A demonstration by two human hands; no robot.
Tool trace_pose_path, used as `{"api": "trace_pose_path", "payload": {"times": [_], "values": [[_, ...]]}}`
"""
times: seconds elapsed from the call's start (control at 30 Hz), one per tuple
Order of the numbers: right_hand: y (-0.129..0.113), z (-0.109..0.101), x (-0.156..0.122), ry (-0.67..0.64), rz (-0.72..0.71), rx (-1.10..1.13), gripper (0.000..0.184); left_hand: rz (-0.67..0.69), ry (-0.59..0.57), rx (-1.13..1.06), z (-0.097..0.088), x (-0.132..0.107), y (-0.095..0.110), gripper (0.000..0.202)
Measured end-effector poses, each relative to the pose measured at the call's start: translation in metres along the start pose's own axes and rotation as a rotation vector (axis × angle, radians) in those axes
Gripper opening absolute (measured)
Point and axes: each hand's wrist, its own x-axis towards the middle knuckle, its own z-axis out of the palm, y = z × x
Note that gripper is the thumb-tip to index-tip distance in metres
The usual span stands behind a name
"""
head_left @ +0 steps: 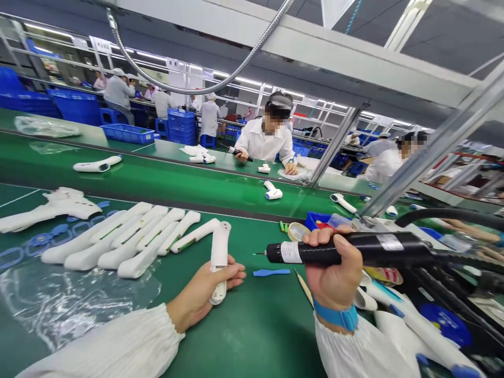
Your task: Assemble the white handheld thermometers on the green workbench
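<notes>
From my remote seat, I have a white plastic handle (219,247) over the green bench (252,325), the left hand (205,286) closed lightly round its lower end, thumb across—likely to steady it. The right hand (334,268) wraps firmly round a black electric screwdriver (366,247), bit sideways, clear of the handle. White shells (129,248) lie in a row—presumably for easy reach.

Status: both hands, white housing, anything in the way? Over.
Left hand holding white housing. Right hand gripping black power screwdriver, bit pointing toward housing, not touching. Blue strip on bench between hands; nothing seen between bit and housing.
</notes>
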Motion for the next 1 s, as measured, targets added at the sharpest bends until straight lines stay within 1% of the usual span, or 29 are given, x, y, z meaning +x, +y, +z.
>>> {"api": "trace_pose_path", "payload": {"times": [0.1,0.23,0.37,0.6,0.83,1.0], "values": [[0.002,0.007,-0.019,-0.040,0.049,0.001,0.014,-0.001,-0.002,-0.053,0.002,-0.001,0.002,0.023],[0.006,0.009,-0.030,-0.079,0.056,-0.009,0.013,-0.013,-0.002,-0.076,0.001,0.001,0.001,0.022],[0.007,0.010,-0.033,-0.102,0.051,-0.001,0.013,-0.026,0.019,-0.091,0.000,0.003,-0.001,0.022],[0.004,0.010,-0.033,-0.125,0.035,-0.052,0.012,-0.039,0.038,-0.095,0.000,0.003,0.000,0.026],[0.006,0.009,-0.034,-0.136,0.056,0.013,0.013,-0.039,0.015,-0.075,-0.001,0.005,-0.001,0.025],[0.005,0.010,-0.035,-0.130,0.068,0.005,0.013,-0.045,-0.033,-0.081,-0.002,0.005,-0.001,0.023]]}}
